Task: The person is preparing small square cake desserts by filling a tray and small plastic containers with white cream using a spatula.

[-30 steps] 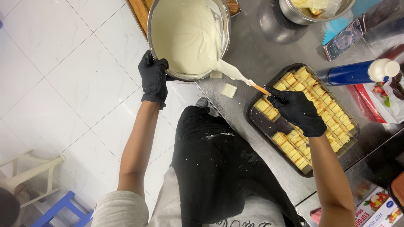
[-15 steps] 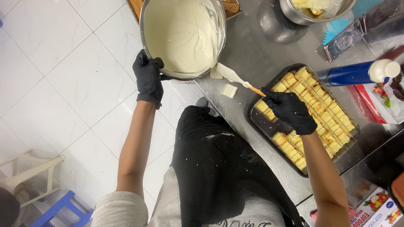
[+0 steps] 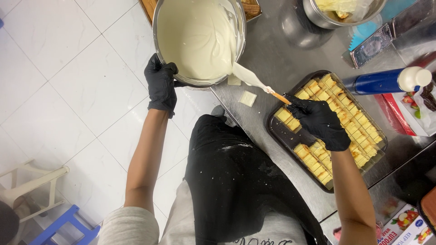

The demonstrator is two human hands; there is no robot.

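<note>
Far left, a white plastic stool [image 3: 27,181] and a blue one [image 3: 63,224] stand on the white tiled floor [image 3: 68,90], two stools in all. Moving in, the left hand [image 3: 161,84], black-gloved, has its grip clamped on the near rim of the round steel bowl of pale cream [image 3: 200,38], tipping it past the desk edge, likely so the cream gathers at the low side. Next comes the one white silicone spatula with an orange handle [image 3: 254,80], its blade at the bowl's lip and coated in cream. The right hand [image 3: 320,122], also black-gloved, is closed around that handle. It hovers over the single dark rectangular tray of yellow cake pieces [image 3: 290,140], packed in rows too many to count, close by for easy reach. The steel desk [image 3: 281,54] carries two small white squares [image 3: 248,98] near its edge. Further right lie one blue bottle with a white cap [image 3: 386,81] on its side and a second steel bowl [image 3: 336,13].
</note>
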